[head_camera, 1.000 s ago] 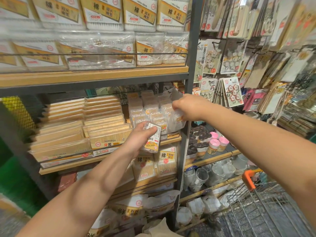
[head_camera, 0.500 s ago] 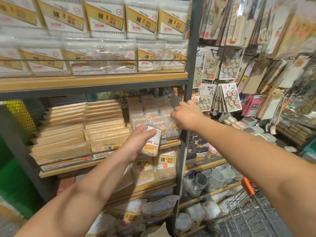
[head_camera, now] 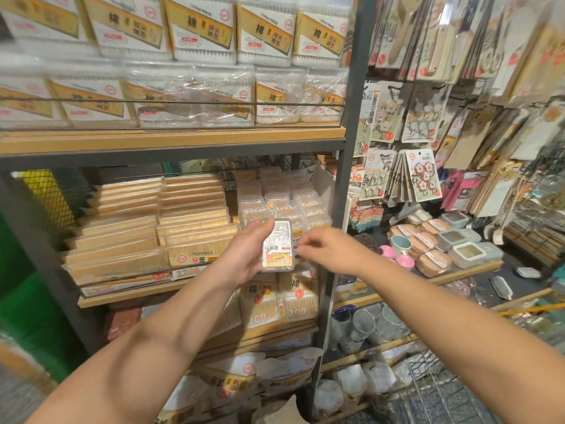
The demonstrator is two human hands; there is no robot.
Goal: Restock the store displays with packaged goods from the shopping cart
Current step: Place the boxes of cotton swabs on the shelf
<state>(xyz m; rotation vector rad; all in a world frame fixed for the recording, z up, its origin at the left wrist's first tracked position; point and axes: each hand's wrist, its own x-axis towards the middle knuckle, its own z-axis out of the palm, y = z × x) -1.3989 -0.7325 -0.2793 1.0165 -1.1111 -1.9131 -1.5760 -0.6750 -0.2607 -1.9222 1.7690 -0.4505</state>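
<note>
Near the middle of the frame the left hand grips a small clear packet with a yellow and white label, fingers wrapped round its left edge and the label upside down to the camera. The right hand is just beside the packet's right edge with its fingers curled loosely; motion blur hides whether they touch it. Directly behind the packet, on the middle shelf, stand rows of similar small clear packs, and left of them stacked flat toothpick packs fill the shelf, so the held packet sits in front of a crowded display. The dark metal upright of the rack runs down just right of the hands. In the upper left, cotton swab boxes line the top shelf behind a thin wire rail. Below the hands, bagged cotton swabs stand on the next shelf down. At right, carded hooks hang from pegs, with round lidded containers on a ledge beneath them. The wire shopping cart shows at the lower right corner, under the right forearm.
</note>
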